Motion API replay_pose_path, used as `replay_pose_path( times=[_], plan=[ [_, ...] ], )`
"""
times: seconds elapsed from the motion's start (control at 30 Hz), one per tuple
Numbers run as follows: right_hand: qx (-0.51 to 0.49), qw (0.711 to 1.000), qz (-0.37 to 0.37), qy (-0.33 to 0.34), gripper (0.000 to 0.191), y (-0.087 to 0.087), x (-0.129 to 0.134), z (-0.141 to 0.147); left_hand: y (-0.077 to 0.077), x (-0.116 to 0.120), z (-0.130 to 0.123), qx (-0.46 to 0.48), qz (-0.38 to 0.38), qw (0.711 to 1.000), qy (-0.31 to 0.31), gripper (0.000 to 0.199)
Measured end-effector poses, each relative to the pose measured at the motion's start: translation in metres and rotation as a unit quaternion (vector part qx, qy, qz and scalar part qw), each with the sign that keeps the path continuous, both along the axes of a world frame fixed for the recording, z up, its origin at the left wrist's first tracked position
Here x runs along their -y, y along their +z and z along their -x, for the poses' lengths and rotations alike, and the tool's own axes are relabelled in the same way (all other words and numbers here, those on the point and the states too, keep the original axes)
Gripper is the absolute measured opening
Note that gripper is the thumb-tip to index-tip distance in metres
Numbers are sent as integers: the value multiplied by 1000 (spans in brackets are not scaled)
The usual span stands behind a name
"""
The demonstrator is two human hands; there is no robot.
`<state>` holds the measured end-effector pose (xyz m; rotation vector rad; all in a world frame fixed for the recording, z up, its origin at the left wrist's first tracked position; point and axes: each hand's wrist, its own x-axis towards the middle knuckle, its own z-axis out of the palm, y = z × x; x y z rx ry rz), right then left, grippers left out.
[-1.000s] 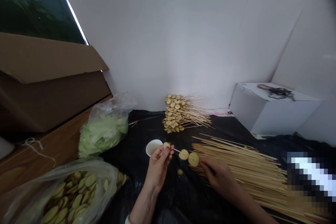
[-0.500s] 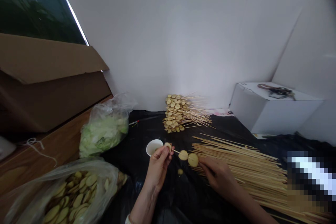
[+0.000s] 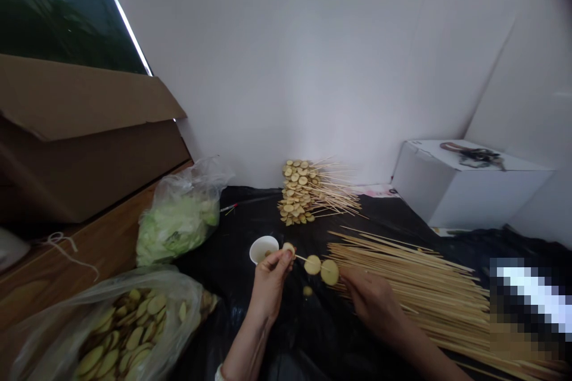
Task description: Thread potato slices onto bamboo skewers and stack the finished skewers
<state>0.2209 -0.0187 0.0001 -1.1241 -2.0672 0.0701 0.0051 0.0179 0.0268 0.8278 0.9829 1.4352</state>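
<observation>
pinching a bamboo skewer (image 3: 301, 258) between the fingers of our left hand (image 3: 270, 286), we are holding it above a black plastic sheet (image 3: 313, 339), with three round potato slices (image 3: 312, 264) threaded along it. our right hand (image 3: 373, 303) is curling at the far end of the skewer, its fingers together just beside the outermost slice, though we cannot tell whether they are clamped on the wood. one loose slice (image 3: 307, 290) is lying on the sheet below the skewer. a white cup (image 3: 263, 248) is standing just behind our left hand, and a wide spread of loose skewers (image 3: 411, 292) is lying to the right. we are facing a stack of loaded skewers (image 3: 297, 193) near the wall, with a clear plastic bag of potato slices (image 3: 134, 321) and a bag of pale green leaves (image 3: 179, 229) sitting to the left, beside a cardboard box (image 3: 84, 131).
</observation>
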Motion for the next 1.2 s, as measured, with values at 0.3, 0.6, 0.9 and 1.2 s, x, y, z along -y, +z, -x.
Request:
replay_pose_path(
  times=[0.3,0.6,0.9,1.2],
  plan=[
    [-6,1000,18,-15,23,-3,-1,1,-8,0,0,-61,-15,998,-2,24],
    [-30,997,69,12,23,-6,-1,3,-7,1,-3,-43,-5,999,-18,24],
    [-61,988,143,23,24,0,-1,5,-5,2,-4,-76,-2,997,-20,27],
    [-72,989,126,8,24,-2,-1,6,-8,2,-5,-78,4,996,-32,26]
  ],
)
